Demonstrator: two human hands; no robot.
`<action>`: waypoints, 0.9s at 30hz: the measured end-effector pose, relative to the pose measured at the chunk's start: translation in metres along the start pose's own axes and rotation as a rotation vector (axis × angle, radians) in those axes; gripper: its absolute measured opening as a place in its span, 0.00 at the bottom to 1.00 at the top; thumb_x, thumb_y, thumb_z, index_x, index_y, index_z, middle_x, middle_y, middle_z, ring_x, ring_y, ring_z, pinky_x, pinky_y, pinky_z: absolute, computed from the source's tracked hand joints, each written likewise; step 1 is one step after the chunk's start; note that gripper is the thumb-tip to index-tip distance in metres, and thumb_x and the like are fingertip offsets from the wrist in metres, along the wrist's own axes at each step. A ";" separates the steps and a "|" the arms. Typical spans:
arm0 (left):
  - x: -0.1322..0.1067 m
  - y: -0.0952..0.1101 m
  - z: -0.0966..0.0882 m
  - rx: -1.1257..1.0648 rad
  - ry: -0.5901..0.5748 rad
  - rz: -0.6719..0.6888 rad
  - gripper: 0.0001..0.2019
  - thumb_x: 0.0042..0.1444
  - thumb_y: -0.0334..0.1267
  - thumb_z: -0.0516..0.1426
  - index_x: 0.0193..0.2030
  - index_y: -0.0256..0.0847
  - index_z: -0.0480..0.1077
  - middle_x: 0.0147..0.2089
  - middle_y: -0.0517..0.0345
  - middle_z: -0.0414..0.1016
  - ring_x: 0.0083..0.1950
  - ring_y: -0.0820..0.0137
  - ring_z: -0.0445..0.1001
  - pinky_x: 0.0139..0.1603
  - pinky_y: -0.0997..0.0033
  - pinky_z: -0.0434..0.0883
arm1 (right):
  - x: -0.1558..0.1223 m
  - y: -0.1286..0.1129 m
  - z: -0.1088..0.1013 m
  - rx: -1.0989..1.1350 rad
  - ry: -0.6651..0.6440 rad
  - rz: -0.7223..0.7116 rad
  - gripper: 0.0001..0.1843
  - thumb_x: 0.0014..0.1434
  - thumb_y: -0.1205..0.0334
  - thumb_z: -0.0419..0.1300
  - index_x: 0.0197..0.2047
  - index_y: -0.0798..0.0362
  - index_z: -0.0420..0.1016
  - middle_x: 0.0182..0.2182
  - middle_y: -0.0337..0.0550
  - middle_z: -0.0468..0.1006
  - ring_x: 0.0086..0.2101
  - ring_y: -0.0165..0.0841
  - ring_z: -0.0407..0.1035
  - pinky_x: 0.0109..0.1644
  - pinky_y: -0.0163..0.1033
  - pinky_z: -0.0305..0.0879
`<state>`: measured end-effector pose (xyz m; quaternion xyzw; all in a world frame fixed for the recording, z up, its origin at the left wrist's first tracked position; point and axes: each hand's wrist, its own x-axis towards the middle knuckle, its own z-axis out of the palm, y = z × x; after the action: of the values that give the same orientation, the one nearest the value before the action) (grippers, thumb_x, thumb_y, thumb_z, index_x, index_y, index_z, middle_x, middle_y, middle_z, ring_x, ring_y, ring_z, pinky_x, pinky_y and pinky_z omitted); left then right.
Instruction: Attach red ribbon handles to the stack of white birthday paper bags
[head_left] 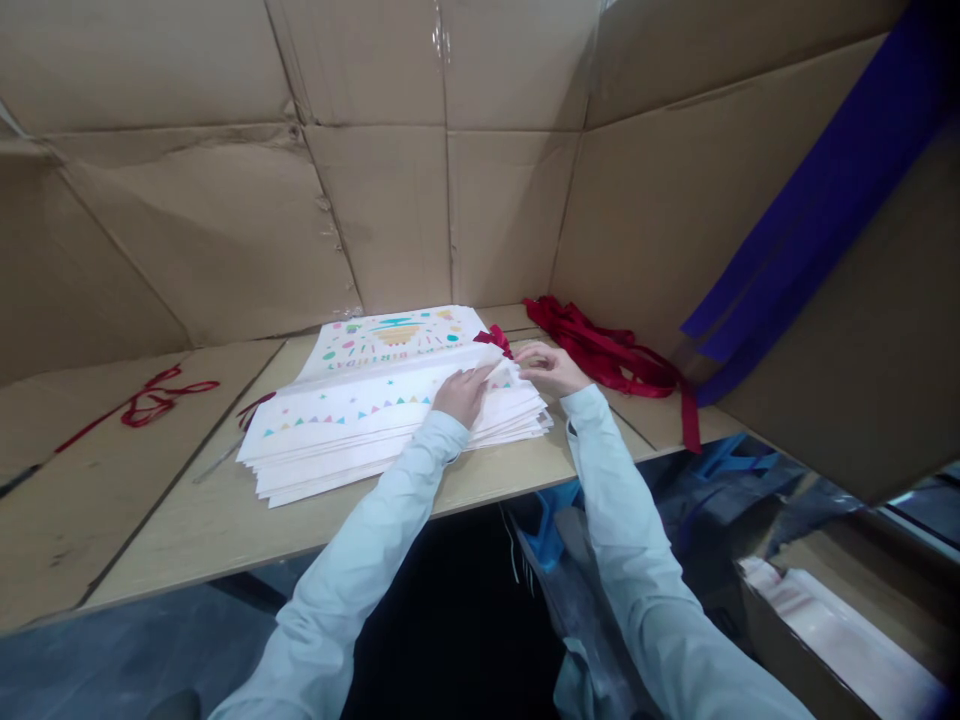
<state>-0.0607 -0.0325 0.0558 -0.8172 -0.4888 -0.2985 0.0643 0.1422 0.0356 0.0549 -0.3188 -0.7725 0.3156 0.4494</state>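
Note:
A stack of flat white paper bags [360, 440] printed with coloured birthday shapes lies on the wooden table [187, 520]. My left hand [463, 393] rests on the top bag near its right end, fingers curled and pinching the paper. My right hand [546, 366] is just beside it, fingers pinched on a short red ribbon [495, 340] at the bag's upper right corner. Both arms wear pale blue sleeves.
A heap of red ribbons [600, 350] lies at the back right of the table. More red ribbon [154, 400] lies at the left. Cardboard walls [390, 200] enclose the table. A purple strip [817, 210] hangs at right. A carton of white bags [840, 630] stands lower right.

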 end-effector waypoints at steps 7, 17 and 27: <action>-0.001 0.003 0.000 0.071 0.006 0.092 0.19 0.57 0.26 0.45 0.52 0.46 0.66 0.54 0.57 0.69 0.52 0.71 0.68 0.54 0.67 0.64 | 0.001 0.008 -0.001 -0.208 -0.133 0.025 0.24 0.34 0.51 0.70 0.38 0.46 0.79 0.60 0.44 0.54 0.60 0.46 0.45 0.62 0.51 0.40; -0.002 0.007 -0.003 0.110 -0.037 0.001 0.17 0.59 0.33 0.47 0.55 0.42 0.63 0.49 0.54 0.72 0.50 0.70 0.69 0.58 0.66 0.60 | 0.003 0.004 0.010 -0.073 0.076 -0.043 0.14 0.42 0.50 0.66 0.31 0.48 0.79 0.52 0.45 0.66 0.53 0.41 0.59 0.60 0.48 0.50; -0.002 0.006 -0.003 0.262 0.150 -0.032 0.19 0.58 0.27 0.44 0.51 0.47 0.67 0.53 0.51 0.67 0.48 0.68 0.68 0.47 0.68 0.64 | -0.005 -0.001 -0.007 -0.014 -0.228 0.104 0.25 0.35 0.54 0.70 0.40 0.48 0.77 0.57 0.46 0.58 0.58 0.43 0.53 0.57 0.45 0.55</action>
<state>-0.0576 -0.0385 0.0583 -0.7693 -0.5303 -0.2937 0.2019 0.1502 0.0325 0.0557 -0.3235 -0.8031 0.3674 0.3396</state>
